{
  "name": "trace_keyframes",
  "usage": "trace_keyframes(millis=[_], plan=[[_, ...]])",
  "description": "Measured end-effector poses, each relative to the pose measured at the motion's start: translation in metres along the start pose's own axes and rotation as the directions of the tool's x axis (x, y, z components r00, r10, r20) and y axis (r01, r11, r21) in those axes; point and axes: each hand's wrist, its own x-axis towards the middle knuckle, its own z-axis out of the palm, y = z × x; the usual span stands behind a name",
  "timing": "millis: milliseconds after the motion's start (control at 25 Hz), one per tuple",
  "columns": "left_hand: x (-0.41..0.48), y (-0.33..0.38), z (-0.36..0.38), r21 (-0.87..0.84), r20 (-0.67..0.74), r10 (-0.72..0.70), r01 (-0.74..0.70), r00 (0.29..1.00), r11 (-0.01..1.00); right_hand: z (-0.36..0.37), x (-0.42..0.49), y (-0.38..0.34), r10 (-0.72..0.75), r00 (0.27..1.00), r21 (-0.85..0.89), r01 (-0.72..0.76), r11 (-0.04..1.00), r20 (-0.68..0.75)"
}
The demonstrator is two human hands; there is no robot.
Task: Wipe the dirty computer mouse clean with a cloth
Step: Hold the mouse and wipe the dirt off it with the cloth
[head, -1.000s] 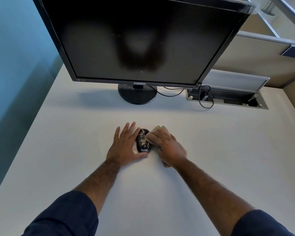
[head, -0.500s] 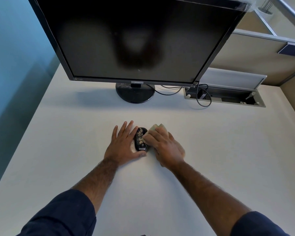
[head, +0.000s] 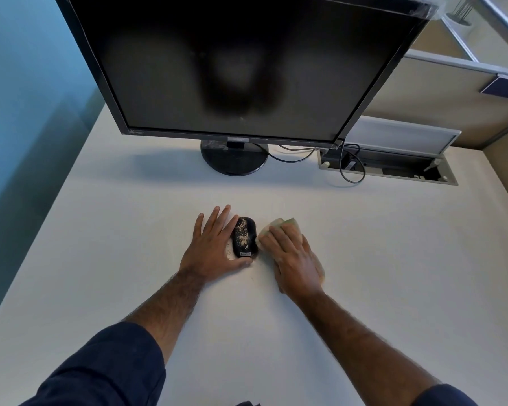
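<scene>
The black mouse (head: 244,237) sits on the white desk (head: 129,230), near the middle and well in front of the monitor's round base (head: 234,160). A pale, crumbly smear of dirt runs along its top. My left hand (head: 214,247) lies flat on the desk against the mouse's left side, fingers spread and pointing far, thumb curled round its near end; it braces the mouse rather than clenching it. My right hand (head: 294,259) presses flat on a folded pale cloth (head: 288,225), just to the right of the mouse, and the cloth's left edge almost touches the mouse. Far right, a cable (head: 352,168) loops out of an open tray (head: 393,169) set into the desk.
</scene>
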Motion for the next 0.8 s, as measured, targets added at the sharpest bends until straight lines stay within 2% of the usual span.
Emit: trace_keyframes(millis=[160, 240, 400, 520, 680, 800], plan=[[-0.001, 0.002, 0.001, -0.029, -0.013, -0.014, 0.014, 1.0, 0.999, 0.005, 0.004, -0.018, -0.109, 0.99, -0.054, 0.114, 0.992, 0.088], [0.0, 0.002, 0.001, -0.03, -0.012, -0.013, 0.012, 1.0, 0.999, 0.006, -0.003, -0.016, -0.112, 0.99, -0.049, 0.116, 0.992, 0.083], [0.0, -0.001, 0.0, -0.011, -0.007, 0.001, -0.001, 1.0, 1.0, -0.001, -0.004, -0.004, -0.091, 0.996, -0.019, 0.09, 0.996, -0.026], [0.0, -0.002, 0.001, -0.003, 0.002, 0.006, -0.006, 1.0, 1.0, -0.011, 0.024, -0.01, -0.028, 1.0, -0.025, 0.028, 0.999, 0.01], [0.001, -0.001, 0.002, -0.008, 0.001, -0.007, 0.007, 1.0, 1.0, -0.01, 0.041, -0.026, -0.072, 0.987, -0.062, 0.082, 0.995, 0.144], [0.0, 0.0, 0.003, -0.015, -0.01, -0.015, 0.014, 1.0, 1.0, -0.005, 0.025, -0.017, -0.129, 0.987, -0.074, 0.136, 0.988, 0.093]])
